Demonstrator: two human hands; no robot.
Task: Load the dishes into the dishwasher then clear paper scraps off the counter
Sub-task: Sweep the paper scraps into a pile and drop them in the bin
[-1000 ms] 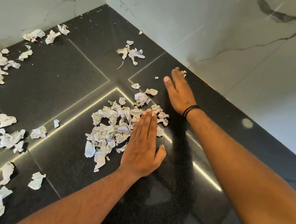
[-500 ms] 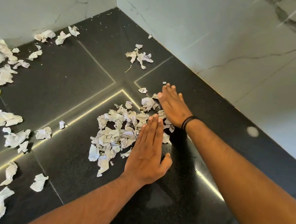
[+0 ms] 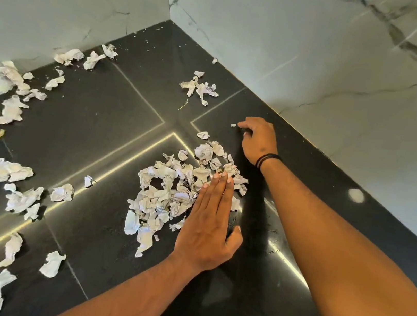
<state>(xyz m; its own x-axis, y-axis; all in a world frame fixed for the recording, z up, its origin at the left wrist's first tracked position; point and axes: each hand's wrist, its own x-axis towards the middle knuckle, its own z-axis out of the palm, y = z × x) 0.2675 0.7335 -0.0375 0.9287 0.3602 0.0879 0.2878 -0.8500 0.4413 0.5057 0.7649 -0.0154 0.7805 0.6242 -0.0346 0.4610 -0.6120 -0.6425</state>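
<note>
Where scraps (image 3: 4, 170) litter counter (image 3: 116, 114), marble walls (image 3: 325, 53)

Both forearms bare, no sleeves in view. Right hand (image 3: 258, 141): thin black double-strand band (image 3: 268, 160) at the wrist. Left hand (image 3: 209, 228): nothing worn.

Scrap pile (image 3: 169, 192) mid-counter (image 3: 104, 120), left hand (image 3: 209, 228) against its right edge, right hand (image 3: 258, 141) behind

Glossy speckled black stone counter (image 3: 115, 122), crumpled white paper scraps (image 3: 169, 195), smooth polished veined marble wall (image 3: 325, 53)
</note>
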